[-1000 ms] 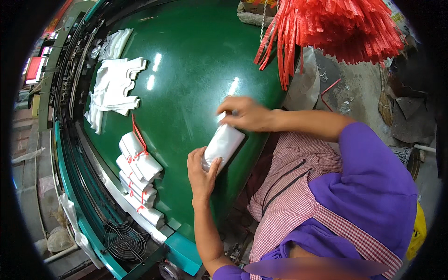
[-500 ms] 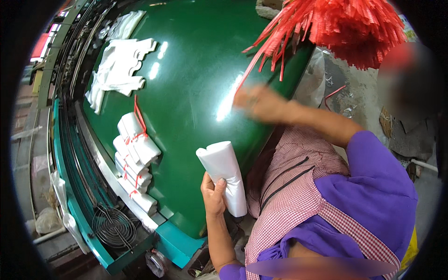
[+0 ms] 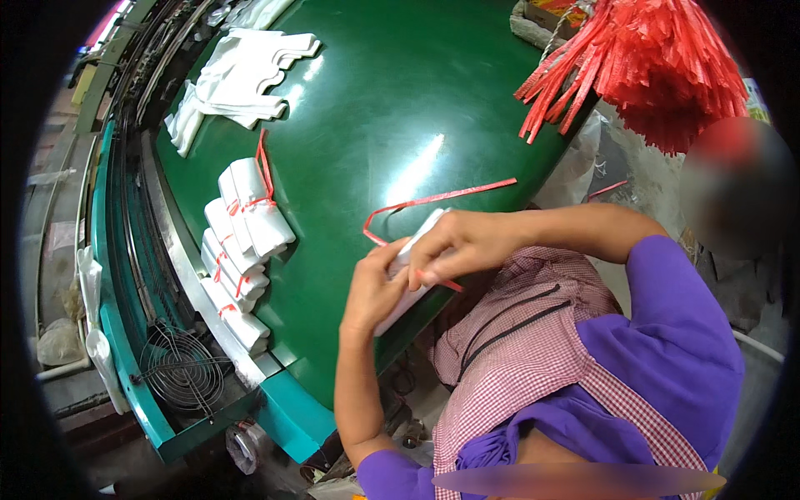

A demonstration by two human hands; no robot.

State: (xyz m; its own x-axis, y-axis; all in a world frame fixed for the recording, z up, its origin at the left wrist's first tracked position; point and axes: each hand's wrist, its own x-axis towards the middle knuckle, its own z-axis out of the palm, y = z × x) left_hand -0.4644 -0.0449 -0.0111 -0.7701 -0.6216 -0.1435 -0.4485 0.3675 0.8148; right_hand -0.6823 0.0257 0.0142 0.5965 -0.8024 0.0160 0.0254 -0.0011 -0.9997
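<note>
Left hand [image 3: 375, 282]: fingers curled over white roll [image 3: 402, 309] | Right hand [image 3: 468, 242]: fingertips pinching red strip [image 3: 467, 192] | Green table [image 3: 350, 158]: near edge close, open surface leftward to tied bundles [image 3: 260, 223]

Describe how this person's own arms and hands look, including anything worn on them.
The left hand and right hand are without gloves. The forearms are uncovered, with no watch or bracelet visible. Plain purple sleeves end near the elbows, showing no markings.
</note>
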